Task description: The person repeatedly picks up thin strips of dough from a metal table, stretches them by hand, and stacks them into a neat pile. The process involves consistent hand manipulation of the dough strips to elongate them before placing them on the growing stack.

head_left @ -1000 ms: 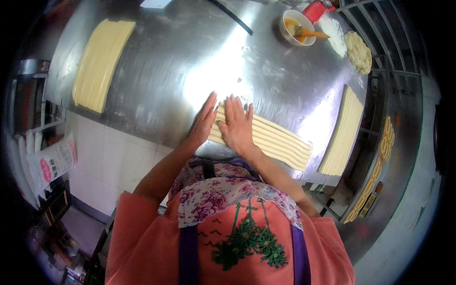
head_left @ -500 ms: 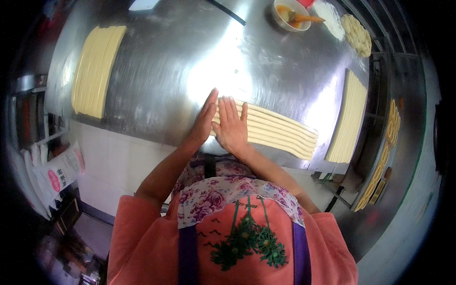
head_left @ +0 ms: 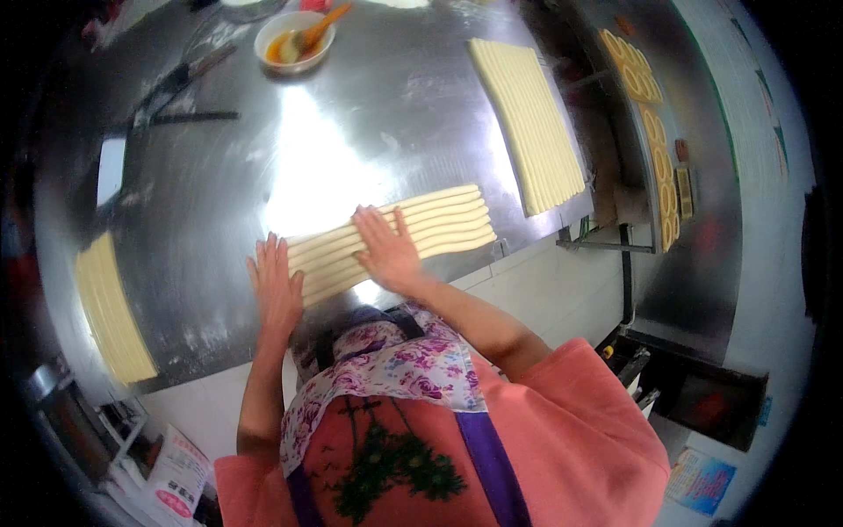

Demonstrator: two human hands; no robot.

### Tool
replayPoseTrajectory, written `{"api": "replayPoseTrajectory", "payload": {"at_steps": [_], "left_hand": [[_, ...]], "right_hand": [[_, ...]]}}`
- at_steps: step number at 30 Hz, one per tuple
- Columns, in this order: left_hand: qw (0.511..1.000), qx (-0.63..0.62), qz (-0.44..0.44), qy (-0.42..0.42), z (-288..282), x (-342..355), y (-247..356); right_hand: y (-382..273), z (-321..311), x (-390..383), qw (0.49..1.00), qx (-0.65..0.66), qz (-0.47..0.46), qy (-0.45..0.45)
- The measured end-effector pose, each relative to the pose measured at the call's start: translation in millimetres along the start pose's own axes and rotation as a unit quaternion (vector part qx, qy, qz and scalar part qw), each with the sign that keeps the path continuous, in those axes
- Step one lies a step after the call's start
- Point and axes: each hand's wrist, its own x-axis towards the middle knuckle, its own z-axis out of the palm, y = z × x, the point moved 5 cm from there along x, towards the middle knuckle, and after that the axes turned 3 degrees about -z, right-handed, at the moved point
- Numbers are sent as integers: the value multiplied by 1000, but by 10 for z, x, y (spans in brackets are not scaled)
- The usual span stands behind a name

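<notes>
Several pale dough ropes [head_left: 439,220] lie side by side near the front edge of a steel worktable [head_left: 206,193]. My left hand [head_left: 277,285] rests at their left end, fingers stretched out and pointing away from me. Toward the middle, my right hand [head_left: 389,253] lies flat across the ropes with its fingers spread. Neither hand grips anything. The parts of the ropes under my palms are hidden.
A block of dough strips [head_left: 531,127] lies at the right, and flat dough strips [head_left: 112,307] at the far left. At the back stands a bowl [head_left: 295,42] with orange liquid and a brush. A tray [head_left: 652,145] of shaped dough stands beyond the table's right side.
The view has turned toward the right. My hands, side by side at the left end before, are now apart: the right one has moved along the ropes toward their middle.
</notes>
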Motion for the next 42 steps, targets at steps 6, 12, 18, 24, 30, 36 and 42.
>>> {"api": "replayPoseTrajectory", "payload": {"at_steps": [6, 12, 18, 24, 30, 36, 42], "left_hand": [[995, 92, -23, 16, 25, -57, 55], [989, -40, 135, 39, 267, 495, 1084], [974, -100, 185, -79, 771, 1268, 2559], [960, -133, 217, -113, 1175, 1600, 2861], [966, -111, 190, -133, 1155, 1711, 2915], [958, -135, 143, -207, 1096, 1725, 2920], [958, -14, 238, -161, 979, 1337, 2955]], "right_hand": [[1106, -312, -467, 993, -20, 106, 37], [1997, -449, -1196, 983, 84, 150, 67], [2282, -327, -1461, 986, 123, 104, 36], [2254, -288, -1171, 988, 137, 56, 33], [2324, -220, -1069, 986, 122, 16, 115], [2428, -259, -1102, 985, 159, 49, 49], [2392, -389, -1071, 987, 143, 9, 72]]}}
